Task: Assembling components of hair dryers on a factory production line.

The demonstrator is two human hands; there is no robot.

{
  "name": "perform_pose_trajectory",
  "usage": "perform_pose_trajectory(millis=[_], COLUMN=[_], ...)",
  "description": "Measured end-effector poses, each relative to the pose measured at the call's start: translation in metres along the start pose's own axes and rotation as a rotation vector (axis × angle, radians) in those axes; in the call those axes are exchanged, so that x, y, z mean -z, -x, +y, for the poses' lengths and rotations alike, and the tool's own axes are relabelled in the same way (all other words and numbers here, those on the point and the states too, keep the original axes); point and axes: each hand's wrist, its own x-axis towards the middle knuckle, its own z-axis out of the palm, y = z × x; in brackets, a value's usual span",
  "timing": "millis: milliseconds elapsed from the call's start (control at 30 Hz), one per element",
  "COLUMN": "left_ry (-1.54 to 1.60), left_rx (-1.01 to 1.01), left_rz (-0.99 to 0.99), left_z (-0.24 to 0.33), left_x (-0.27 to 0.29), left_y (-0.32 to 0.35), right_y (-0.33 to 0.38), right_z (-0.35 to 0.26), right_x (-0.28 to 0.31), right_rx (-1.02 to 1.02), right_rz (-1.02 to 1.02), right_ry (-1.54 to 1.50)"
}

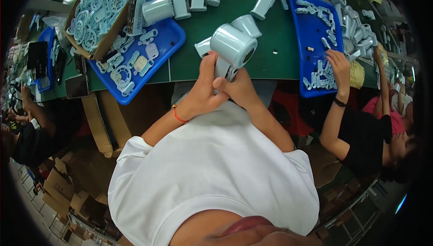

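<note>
Between my hands is a glossy pale blue hair-dryer-shaped housing (232, 45), its round barrel pointing away from my body at a tilt. My left hand (204, 88) is closed around the left side of its handle. On the other side, my right hand (243, 90) grips the same handle, fingers partly hidden behind it. The handle's near side looks open, with a darker inside showing. Just behind the held piece, another pale blue housing (247, 25) lies on the green table (198, 27).
At left, a blue tray (169, 43) holds small pale blue parts, beside a cardboard box (97, 54) of ring-shaped parts. More housings (180, 0) line the far side. At right, a co-worker's hand (339, 67) reaches over another blue tray (295, 34) of clips.
</note>
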Motion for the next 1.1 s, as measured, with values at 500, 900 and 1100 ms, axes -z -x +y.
perform_pose_trajectory(millis=[500,900,1100], left_ry=[-0.157,-0.946,-1.130], left_rx=[-0.312,-0.310,-0.298], left_rz=[0.030,0.039,0.000], left_z=[0.016,0.018,0.016], left_x=[0.000,-0.001,-0.007], left_y=[0.009,-0.018,-0.016], right_y=[0.004,-0.005,0.008], right_z=[0.018,-0.016,0.020], right_x=[0.048,0.051,0.076], right_rx=[0.321,0.454,0.646], right_rz=[-0.010,-0.156,-0.049], right_ry=[1.048,1.392,1.191])
